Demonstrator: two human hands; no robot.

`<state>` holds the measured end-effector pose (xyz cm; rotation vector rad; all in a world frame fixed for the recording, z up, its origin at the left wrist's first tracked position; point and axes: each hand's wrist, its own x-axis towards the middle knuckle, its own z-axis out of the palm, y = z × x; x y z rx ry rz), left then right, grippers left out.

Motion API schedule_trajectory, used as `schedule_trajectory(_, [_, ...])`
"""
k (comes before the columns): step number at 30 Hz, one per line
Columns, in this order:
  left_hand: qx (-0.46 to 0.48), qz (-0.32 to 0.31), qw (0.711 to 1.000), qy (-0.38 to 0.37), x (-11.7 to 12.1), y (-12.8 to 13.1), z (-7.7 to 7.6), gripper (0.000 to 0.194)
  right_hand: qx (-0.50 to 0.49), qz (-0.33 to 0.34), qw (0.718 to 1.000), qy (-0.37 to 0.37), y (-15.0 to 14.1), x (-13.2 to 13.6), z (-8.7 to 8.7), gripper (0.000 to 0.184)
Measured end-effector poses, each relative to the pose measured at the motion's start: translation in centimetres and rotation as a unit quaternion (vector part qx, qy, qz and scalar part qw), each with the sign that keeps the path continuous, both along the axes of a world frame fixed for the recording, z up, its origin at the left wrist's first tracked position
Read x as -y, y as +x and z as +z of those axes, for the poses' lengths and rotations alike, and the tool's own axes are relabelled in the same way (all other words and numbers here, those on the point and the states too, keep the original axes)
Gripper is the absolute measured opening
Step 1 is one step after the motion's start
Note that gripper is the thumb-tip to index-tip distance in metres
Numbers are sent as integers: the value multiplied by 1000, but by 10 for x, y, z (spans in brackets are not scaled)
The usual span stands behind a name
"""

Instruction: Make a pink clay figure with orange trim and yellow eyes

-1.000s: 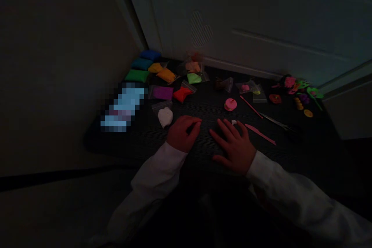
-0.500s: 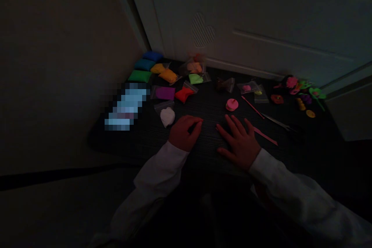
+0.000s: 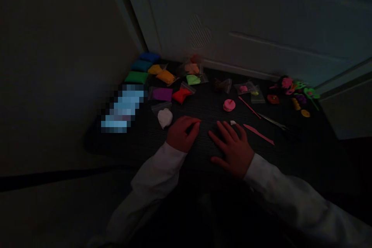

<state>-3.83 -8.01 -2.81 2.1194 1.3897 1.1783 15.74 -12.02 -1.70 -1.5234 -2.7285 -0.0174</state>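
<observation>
My left hand [image 3: 182, 133] rests on the dark table with thumb and forefinger pinched together. Whatever may be between those fingertips is too small and dim to make out. Just beyond its wrist side lies a bag of white clay [image 3: 165, 118]. My right hand [image 3: 232, 147] is spread with its palm down on the tabletop, fingers apart. A small white piece of clay [image 3: 233, 123] sits by its fingertips. To the right of it lies a pink plastic knife [image 3: 258, 134]. A round pink clay piece [image 3: 229, 105] stands a little farther back.
Scissors [image 3: 274, 121] and a thin pink stick [image 3: 250, 107] lie at right. Behind them is a cluster of coloured clay flowers [image 3: 299, 89]. Purple [image 3: 162, 94], red [image 3: 182, 95] and other clay packs line the back left, beside a blurred bright screen [image 3: 123, 108]. A pale door [image 3: 247, 15] borders the table.
My right hand has shifted slightly left and toward me, uncovering the small white piece and more of the pink knife. My left hand keeps its pinch. The whole view has shifted a little.
</observation>
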Motion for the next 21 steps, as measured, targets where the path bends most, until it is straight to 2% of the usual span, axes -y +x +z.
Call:
schedule_trajectory(5, [3, -2, 1000, 4, 0, -1, -1, 15, 0, -43, 999, 12, 0, -1, 1, 65])
schedule_trajectory(9, [-3, 0, 1000, 0, 0, -1, 0, 16, -6, -10, 1000, 1, 2, -1, 1, 65])
schedule_trajectory(14, [-5, 0, 1000, 0, 1, 0, 1, 16, -16, -39, 999, 17, 2, -1, 2, 61])
schedule_trajectory(18, [-5, 3, 1000, -4, 1, 0, 1, 17, -24, -4, 1000, 0, -3, 4, 2, 62])
schedule_trajectory(21, [2, -3, 1000, 2, 1, -1, 0, 16, -32, -17, 999, 11, -2, 5, 2, 63])
